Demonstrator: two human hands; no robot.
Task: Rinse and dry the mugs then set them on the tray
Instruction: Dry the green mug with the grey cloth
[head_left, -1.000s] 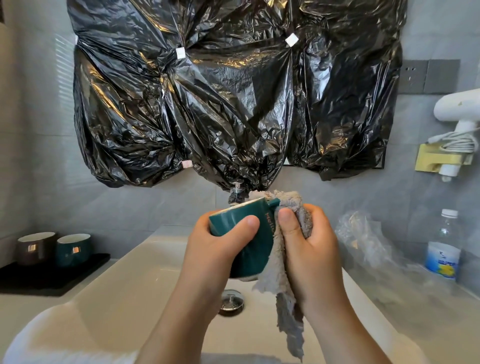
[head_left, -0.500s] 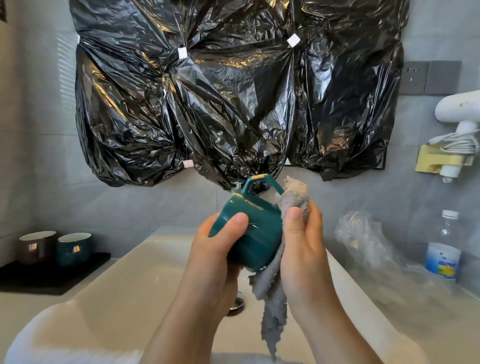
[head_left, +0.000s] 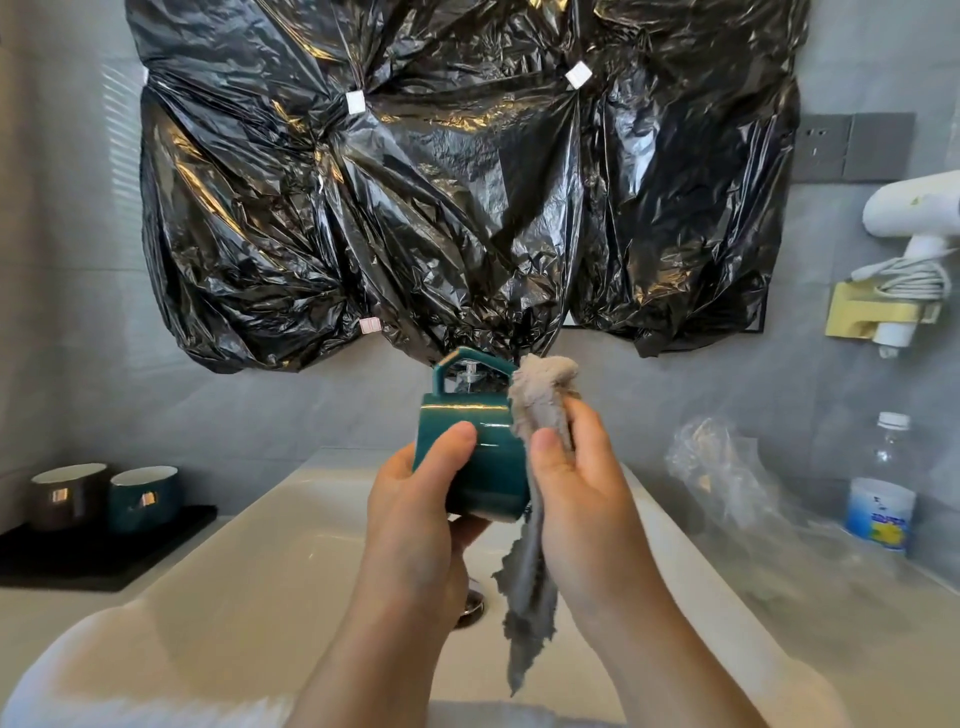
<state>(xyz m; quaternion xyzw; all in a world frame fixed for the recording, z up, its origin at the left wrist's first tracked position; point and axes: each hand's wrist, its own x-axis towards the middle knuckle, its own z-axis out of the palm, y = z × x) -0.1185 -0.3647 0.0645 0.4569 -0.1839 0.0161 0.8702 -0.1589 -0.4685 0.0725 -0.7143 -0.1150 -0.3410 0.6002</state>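
Above the sink (head_left: 249, 535), our left hand (head_left: 415, 499) grips the teal mug (head_left: 467, 441) on its side, handle up; our right hand (head_left: 576, 488) pinches the grey cloth (head_left: 540, 400) against it. Our left wrist hides most of the drain (head_left: 474, 605). At left a brown mug (head_left: 67, 493) and a second teal mug (head_left: 143, 496) stand on the black tray (head_left: 78, 564)

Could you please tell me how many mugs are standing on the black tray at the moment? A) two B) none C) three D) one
A: a dark mug and a teal mug stand side by side on the black tray; the third mug is held by the left hand over the sink, while the right hand holds a grey cloth against it.
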